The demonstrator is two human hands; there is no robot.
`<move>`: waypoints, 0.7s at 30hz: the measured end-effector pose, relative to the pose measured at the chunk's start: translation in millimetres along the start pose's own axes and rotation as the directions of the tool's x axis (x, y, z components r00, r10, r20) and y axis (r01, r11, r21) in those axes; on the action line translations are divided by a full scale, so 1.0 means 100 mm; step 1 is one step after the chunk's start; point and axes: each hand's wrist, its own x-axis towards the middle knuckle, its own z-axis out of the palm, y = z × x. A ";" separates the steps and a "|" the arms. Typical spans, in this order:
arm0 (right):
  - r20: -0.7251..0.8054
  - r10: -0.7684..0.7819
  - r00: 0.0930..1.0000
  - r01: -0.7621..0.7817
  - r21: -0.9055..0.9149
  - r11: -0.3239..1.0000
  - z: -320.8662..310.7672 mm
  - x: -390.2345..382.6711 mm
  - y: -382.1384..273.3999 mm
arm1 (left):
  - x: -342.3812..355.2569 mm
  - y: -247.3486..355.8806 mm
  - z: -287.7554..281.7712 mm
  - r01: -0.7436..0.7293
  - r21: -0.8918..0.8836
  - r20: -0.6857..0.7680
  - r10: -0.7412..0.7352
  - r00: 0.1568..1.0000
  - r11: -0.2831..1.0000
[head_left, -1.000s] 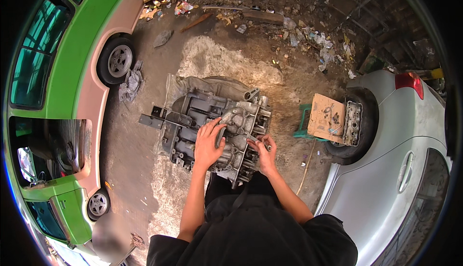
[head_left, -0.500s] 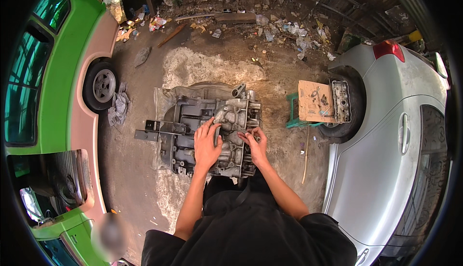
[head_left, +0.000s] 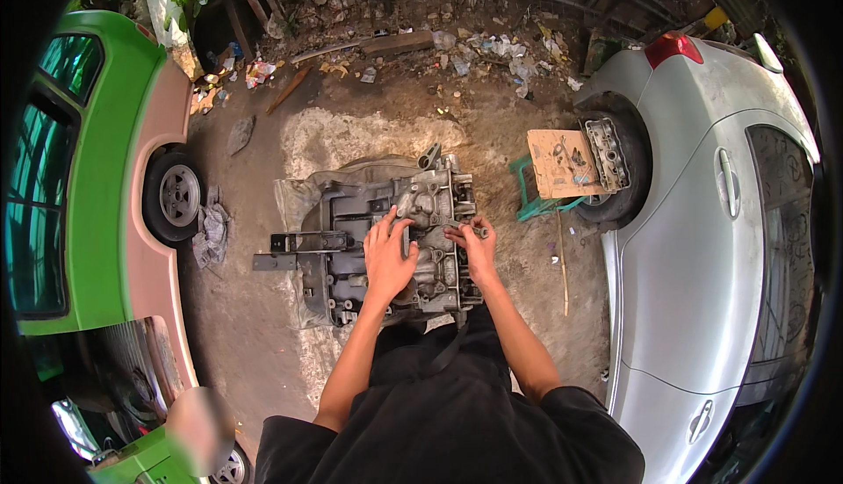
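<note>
A grey metal engine block [head_left: 353, 194] lies low in front of me, with pipes, ports and bolt holes across its top. On its middle rests my left hand [head_left: 389, 249], fingers spread and nothing visibly gripped. My right hand [head_left: 475, 247] is at the block's right edge, thumb and fingers pinched round a small grey metal piece [head_left: 480, 232]. That piece has a rounded end, and the fingers cover part of it, so its kind is unclear. A dark flat metal bracket [head_left: 274, 261] juts out from the block's left side.
A grey sheet [head_left: 294, 198] lies under the block. To the right, a green stool [head_left: 520, 190] carries cardboard [head_left: 546, 155] with small parts, beside a cylinder head [head_left: 608, 152]. A silver car [head_left: 672, 220] stands right, a green and pink vehicle [head_left: 110, 176] left. Litter [head_left: 505, 49] lines the back.
My view has shifted slightly. My right hand has turned a little at the block's right edge, and the small metal piece shows more. The left hand stays spread on the block.
</note>
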 end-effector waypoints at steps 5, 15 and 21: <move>-0.043 -0.009 0.999 0.009 -0.003 1.000 0.09 0.02 -0.04 | 0.01 -0.04 -0.07 -0.016 -0.009 0.061 0.017 0.998 1.000; -0.022 -0.042 0.999 0.039 -0.104 0.994 0.10 0.04 -0.05 | -0.01 -0.08 -0.02 -0.151 0.071 0.015 0.151 0.988 0.986; -0.032 -0.044 0.999 0.042 -0.045 0.998 0.18 0.07 0.12 | 0.01 -0.08 -0.02 -0.153 0.030 0.000 0.153 0.988 0.988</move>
